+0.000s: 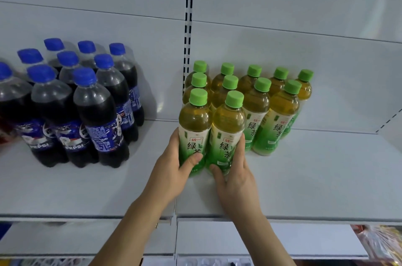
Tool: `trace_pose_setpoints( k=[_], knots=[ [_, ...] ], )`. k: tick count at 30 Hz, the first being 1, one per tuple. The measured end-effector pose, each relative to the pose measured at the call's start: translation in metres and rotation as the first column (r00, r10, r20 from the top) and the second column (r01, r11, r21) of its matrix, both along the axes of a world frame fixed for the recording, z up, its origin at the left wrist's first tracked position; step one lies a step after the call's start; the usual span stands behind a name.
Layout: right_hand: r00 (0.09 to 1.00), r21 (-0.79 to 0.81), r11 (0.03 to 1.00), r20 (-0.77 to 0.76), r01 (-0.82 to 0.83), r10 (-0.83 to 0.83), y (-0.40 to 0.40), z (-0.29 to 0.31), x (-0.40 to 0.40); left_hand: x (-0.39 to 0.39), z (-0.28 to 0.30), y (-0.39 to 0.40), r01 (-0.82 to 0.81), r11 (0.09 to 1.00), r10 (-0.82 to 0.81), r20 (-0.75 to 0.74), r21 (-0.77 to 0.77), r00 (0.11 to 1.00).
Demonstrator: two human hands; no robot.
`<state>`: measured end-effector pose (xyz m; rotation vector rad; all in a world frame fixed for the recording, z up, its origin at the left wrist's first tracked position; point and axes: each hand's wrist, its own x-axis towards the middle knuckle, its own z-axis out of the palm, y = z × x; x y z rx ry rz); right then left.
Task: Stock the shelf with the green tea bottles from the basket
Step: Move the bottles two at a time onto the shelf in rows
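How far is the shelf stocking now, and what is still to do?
Done: nine green tea bottles already stand in rows on the shelf. In hand: the left hand and right hand each grip one front bottle, standing upright on the shelf. Left: letting go; the basket is out of view, so any remaining bottles cannot be counted.

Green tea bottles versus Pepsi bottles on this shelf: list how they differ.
The green tea bottles have light green caps and hold pale yellow-green liquid; the Pepsi bottles have blue caps and hold near-black cola. Tea labels are white fading to green; Pepsi labels are dark blue. The two front tea bottles are in a grip, one in the left hand, one in the right hand; no hand touches the Pepsi. Both groups stand upright in rows on the white shelf.
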<state>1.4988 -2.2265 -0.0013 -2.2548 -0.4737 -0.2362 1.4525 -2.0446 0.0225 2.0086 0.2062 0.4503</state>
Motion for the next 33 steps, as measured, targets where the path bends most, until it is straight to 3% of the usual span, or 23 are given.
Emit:
trace_pose_setpoints(
  k=[23,28,33],
  knots=[
    [1.000,-0.100,0.995,0.008,0.013,-0.012,-0.002,0.001,0.007,0.010,0.001,0.005,0.025,0.998,-0.022,-0.060,0.062,0.998],
    [0.991,-0.196,0.976,0.103,0.099,-0.080,-0.012,-0.012,-0.001,0.006,-0.007,0.013,0.052,0.987,-0.042,-0.068,0.153,0.997],
    [0.984,-0.331,0.933,0.146,0.144,-0.100,-0.028,-0.022,-0.024,-0.011,-0.023,0.009,-0.010,0.938,0.058,-0.128,0.348,0.990]
  ],
)
